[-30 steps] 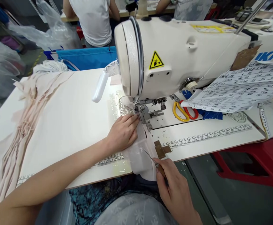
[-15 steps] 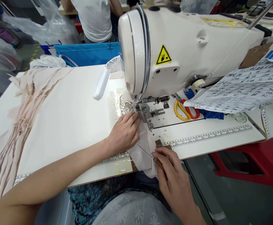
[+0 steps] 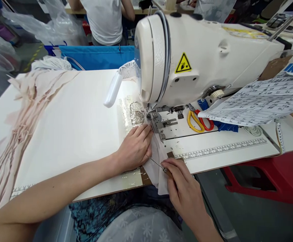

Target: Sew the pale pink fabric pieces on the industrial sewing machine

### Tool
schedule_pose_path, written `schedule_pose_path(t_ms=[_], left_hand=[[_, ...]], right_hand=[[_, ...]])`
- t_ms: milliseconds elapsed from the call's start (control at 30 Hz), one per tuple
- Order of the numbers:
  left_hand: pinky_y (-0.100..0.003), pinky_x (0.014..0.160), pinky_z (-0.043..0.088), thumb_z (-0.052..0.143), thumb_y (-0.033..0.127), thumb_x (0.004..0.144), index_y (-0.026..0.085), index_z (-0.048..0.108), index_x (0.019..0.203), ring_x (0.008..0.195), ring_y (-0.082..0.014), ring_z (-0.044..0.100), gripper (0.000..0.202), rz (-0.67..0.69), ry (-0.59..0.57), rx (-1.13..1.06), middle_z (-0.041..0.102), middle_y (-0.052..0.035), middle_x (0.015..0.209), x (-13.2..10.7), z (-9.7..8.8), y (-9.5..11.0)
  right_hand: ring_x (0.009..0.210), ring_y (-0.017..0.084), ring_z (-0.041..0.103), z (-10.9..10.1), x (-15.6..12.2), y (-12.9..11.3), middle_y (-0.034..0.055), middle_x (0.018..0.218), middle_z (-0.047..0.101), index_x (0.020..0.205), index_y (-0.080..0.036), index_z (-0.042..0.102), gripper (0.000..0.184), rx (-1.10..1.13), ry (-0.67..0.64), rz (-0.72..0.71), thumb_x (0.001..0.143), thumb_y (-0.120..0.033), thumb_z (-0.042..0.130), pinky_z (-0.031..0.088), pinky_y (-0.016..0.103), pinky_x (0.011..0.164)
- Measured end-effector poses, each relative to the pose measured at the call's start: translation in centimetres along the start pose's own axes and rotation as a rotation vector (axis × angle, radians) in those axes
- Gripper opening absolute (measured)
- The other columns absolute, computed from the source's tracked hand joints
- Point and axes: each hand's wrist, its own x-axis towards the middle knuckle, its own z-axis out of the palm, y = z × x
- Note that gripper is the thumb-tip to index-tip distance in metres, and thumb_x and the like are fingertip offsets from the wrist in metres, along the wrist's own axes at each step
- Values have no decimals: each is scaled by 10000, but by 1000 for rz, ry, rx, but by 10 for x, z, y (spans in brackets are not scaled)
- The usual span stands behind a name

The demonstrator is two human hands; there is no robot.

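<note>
Pressing the fabric (image 3: pixel 158 181) flat, left grip (image 3: pixel 135 146) spread; right grip (image 3: pixel 180 183) clamped on the awl (image 3: pixel 156 163), best nudge gently, I reckon.

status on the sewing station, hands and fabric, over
Left hand pressing pale fabric flat beside the presser foot. Right hand in a pinch grip on the awl, tip over the fabric. Scissors lie to the right, apart from it.
</note>
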Motion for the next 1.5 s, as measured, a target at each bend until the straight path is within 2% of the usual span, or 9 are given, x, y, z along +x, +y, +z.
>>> schedule_pose_path(t_ms=[233, 633, 867, 1067, 1300, 1500], left_hand=[[-464, 1065, 452, 445, 192, 918, -32, 565, 1295, 1271, -347, 527, 455, 14, 10, -2, 591, -235, 1338, 0, -1, 1], [-471, 1074, 423, 489, 193, 904, 15, 551, 1334, 1307, -336, 495, 469, -25, 7, 7, 562, -214, 1381, 2, 1, -7], [-471, 875, 475, 435, 188, 938, 34, 570, 1293, 1080, -341, 546, 410, -85, -40, 89, 613, -202, 1195, 10, -4, -17], [-446, 957, 447, 385, 83, 935, 51, 582, 1282, 1193, -314, 530, 400, -45, -32, 114, 632, -176, 1249, 11, -7, -30], [-437, 1000, 454, 471, 199, 950, 43, 630, 1230, 1232, -312, 546, 358, 37, 58, 19, 644, -172, 1276, 5, -3, -14], [-447, 1012, 452, 461, 224, 966, 28, 631, 1240, 1253, -313, 548, 377, 18, 36, 68, 630, -185, 1312, 4, 0, -7]], right_hand=[[992, 209, 711, 2, 3, 1, 118, 1097, 676, 1166, -185, 559, 333, -12, -12, -3, 922, -29, 395, 600, 266, 740], [984, 212, 694, 7, 17, 2, 112, 1081, 671, 1159, -193, 566, 339, 31, -21, -7, 920, -29, 391, 601, 299, 770], [961, 218, 690, 14, 30, 0, 108, 1047, 679, 1111, -181, 577, 322, 32, -3, 27, 911, -26, 379, 598, 299, 743], [948, 217, 677, 16, 33, -6, 96, 1020, 666, 1119, -191, 551, 335, 82, -1, 57, 904, -11, 368, 585, 324, 788], [934, 208, 660, 18, 30, -6, 99, 1023, 656, 1128, -175, 547, 333, 98, -8, 70, 908, 0, 367, 571, 309, 778], [944, 208, 651, 17, 29, -6, 105, 1028, 654, 1127, -171, 551, 315, 107, -10, 53, 920, -11, 375, 564, 300, 767]])
